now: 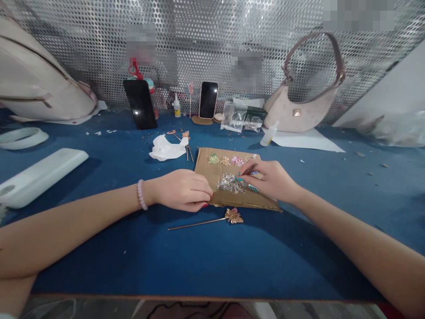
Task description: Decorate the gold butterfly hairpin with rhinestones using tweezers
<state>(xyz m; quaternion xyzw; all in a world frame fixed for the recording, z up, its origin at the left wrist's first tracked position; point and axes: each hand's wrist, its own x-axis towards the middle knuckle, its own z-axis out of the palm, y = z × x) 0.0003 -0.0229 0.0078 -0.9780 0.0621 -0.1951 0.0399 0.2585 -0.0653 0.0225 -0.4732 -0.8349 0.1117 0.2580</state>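
Observation:
My left hand (184, 190) lies at the near left corner of a cardboard piece (207, 175), its fingers closed on the edge. My right hand (268, 177) is in a pinch over a heap of small silvery rhinestones (230, 184) on the cardboard; what its fingertips hold is too small to make out. Along the far side of the cardboard sit little heaps of green rhinestones (213, 157), amber rhinestones (225, 161) and pink rhinestones (237, 161). Blue ones (253, 188) are partly hidden by my right hand. In front lies a gold butterfly hairpin (233, 215).
Behind the cardboard are crumpled white paper (168, 148), more hairpins (188, 146), a glue bottle (269, 134), plastic bags (233, 116) and two phones (208, 100). A handbag (302, 108) stands back right. A white device (44, 177) and tape roll (23, 138) lie left.

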